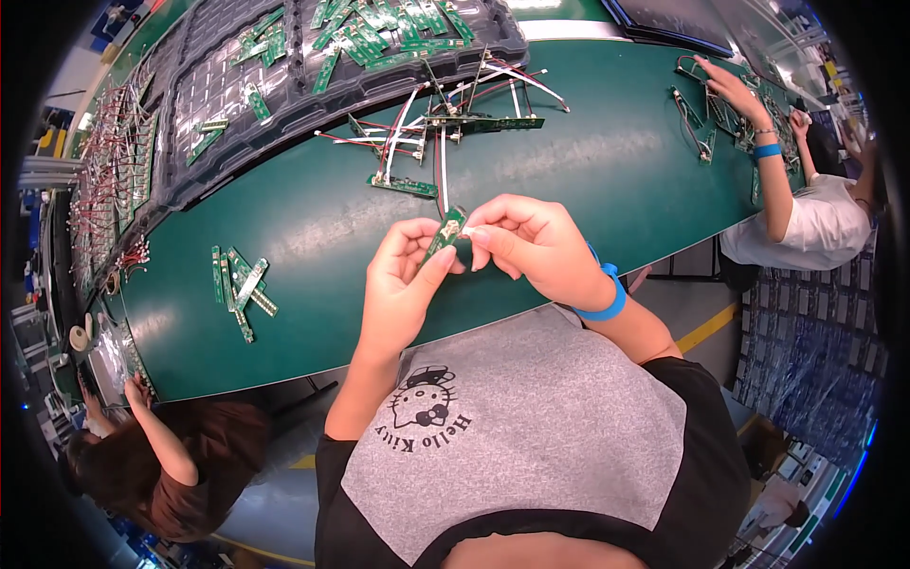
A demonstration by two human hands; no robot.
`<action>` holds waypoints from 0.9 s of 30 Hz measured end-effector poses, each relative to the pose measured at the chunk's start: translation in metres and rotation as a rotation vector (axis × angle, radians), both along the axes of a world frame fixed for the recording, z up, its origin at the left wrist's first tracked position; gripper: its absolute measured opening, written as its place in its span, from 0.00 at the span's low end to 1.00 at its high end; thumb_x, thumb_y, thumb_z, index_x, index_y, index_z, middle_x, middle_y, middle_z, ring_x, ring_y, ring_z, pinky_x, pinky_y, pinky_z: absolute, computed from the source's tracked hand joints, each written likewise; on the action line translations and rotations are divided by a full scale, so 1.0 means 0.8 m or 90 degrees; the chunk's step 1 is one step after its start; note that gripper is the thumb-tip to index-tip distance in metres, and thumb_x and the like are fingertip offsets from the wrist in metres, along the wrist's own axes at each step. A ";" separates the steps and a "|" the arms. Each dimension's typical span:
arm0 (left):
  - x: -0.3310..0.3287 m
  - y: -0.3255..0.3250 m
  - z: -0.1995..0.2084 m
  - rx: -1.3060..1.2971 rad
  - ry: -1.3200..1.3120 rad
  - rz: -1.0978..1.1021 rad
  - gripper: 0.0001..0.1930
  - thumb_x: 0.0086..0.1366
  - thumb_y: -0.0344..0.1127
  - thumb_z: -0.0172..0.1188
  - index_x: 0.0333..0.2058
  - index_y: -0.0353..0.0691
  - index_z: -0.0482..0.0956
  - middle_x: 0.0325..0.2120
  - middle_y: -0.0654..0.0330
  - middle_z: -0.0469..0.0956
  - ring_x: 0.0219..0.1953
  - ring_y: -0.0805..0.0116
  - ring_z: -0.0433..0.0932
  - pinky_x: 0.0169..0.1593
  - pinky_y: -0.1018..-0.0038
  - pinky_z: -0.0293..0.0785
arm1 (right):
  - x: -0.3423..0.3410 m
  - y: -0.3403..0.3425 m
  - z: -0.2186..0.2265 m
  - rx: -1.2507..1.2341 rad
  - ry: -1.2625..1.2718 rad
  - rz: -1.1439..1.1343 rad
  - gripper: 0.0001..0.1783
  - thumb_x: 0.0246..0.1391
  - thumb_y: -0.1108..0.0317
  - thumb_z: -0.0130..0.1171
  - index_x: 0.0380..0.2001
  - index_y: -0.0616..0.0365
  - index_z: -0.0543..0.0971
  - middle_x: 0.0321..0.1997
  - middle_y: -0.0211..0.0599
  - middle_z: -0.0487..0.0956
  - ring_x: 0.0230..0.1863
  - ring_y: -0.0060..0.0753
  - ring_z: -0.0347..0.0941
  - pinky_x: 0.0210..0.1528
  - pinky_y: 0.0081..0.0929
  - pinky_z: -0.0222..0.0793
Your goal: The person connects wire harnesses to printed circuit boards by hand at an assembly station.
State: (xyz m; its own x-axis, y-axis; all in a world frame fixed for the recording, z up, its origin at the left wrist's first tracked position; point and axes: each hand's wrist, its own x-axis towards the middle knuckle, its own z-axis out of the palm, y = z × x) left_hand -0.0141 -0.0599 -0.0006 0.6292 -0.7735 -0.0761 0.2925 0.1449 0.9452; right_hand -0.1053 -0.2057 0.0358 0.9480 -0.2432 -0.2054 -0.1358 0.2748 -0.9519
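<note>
Near the bench's (588,171) left end I see a small pile of green circuit strips (242,284) lying loose, with dark trays (237,85) of more boards along the far edge. Over the near edge, my left hand (403,284) pinches the lower end of a narrow green circuit board (444,234), fingers closed on it. My right hand (531,242) grips its upper end with thumb and forefinger. Beyond them, wired boards (445,119) lie tangled mid-bench. At the right end a co-worker's hand (735,90) reaches onto the bench.
</note>
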 end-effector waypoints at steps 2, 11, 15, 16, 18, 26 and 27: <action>-0.006 -0.001 0.003 -0.039 0.031 0.002 0.14 0.61 0.26 0.49 0.46 0.32 0.63 0.30 0.55 0.74 0.30 0.73 0.73 0.38 0.79 0.69 | 0.001 0.002 -0.001 0.005 -0.010 -0.009 0.08 0.54 0.71 0.51 0.33 0.65 0.73 0.25 0.33 0.75 0.20 0.12 0.63 0.19 0.10 0.58; -0.019 0.002 0.010 0.193 -0.434 0.041 0.17 0.59 0.24 0.50 0.49 0.36 0.68 0.28 0.54 0.79 0.30 0.71 0.80 0.31 0.78 0.73 | -0.002 0.010 -0.016 -0.018 -0.028 -0.039 0.06 0.53 0.73 0.51 0.31 0.66 0.73 0.28 0.28 0.74 0.26 0.11 0.65 0.28 0.11 0.63; -0.018 0.004 0.005 0.196 -0.538 0.039 0.18 0.57 0.23 0.51 0.48 0.34 0.68 0.29 0.53 0.78 0.31 0.66 0.80 0.29 0.77 0.74 | -0.001 0.008 -0.013 -0.019 -0.013 -0.047 0.05 0.53 0.74 0.51 0.29 0.65 0.72 0.26 0.25 0.72 0.26 0.09 0.63 0.27 0.10 0.60; -0.016 0.004 -0.001 0.168 -0.591 0.039 0.19 0.56 0.23 0.51 0.49 0.33 0.67 0.30 0.53 0.78 0.30 0.66 0.80 0.29 0.77 0.75 | -0.001 0.009 -0.015 -0.020 -0.012 -0.048 0.05 0.53 0.74 0.51 0.29 0.65 0.72 0.26 0.25 0.72 0.26 0.09 0.63 0.27 0.10 0.60; -0.009 0.005 -0.006 0.174 -0.625 0.036 0.20 0.55 0.22 0.52 0.49 0.33 0.67 0.29 0.53 0.78 0.29 0.66 0.80 0.29 0.76 0.75 | 0.003 0.008 -0.021 -0.068 0.017 -0.042 0.05 0.53 0.73 0.51 0.26 0.64 0.71 0.23 0.23 0.70 0.25 0.08 0.61 0.25 0.10 0.56; -0.002 0.006 0.006 0.207 -0.704 -0.033 0.22 0.51 0.21 0.52 0.48 0.31 0.66 0.21 0.54 0.75 0.19 0.63 0.76 0.25 0.71 0.73 | 0.005 -0.010 -0.009 -0.293 0.029 0.050 0.07 0.53 0.70 0.52 0.25 0.62 0.70 0.20 0.22 0.66 0.23 0.11 0.56 0.23 0.14 0.54; -0.003 0.014 0.003 0.191 -0.707 -0.031 0.22 0.52 0.22 0.51 0.49 0.30 0.65 0.20 0.54 0.75 0.18 0.64 0.76 0.24 0.72 0.73 | 0.009 -0.008 -0.012 -0.309 0.001 0.065 0.08 0.53 0.69 0.53 0.25 0.62 0.69 0.19 0.22 0.65 0.23 0.11 0.56 0.23 0.15 0.55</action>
State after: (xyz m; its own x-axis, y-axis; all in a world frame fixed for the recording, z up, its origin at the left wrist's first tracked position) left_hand -0.0161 -0.0489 0.0020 0.4346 -0.8430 0.3169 -0.7245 -0.1181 0.6791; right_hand -0.0978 -0.2125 0.0264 0.9718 -0.2166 -0.0937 -0.1411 -0.2147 -0.9664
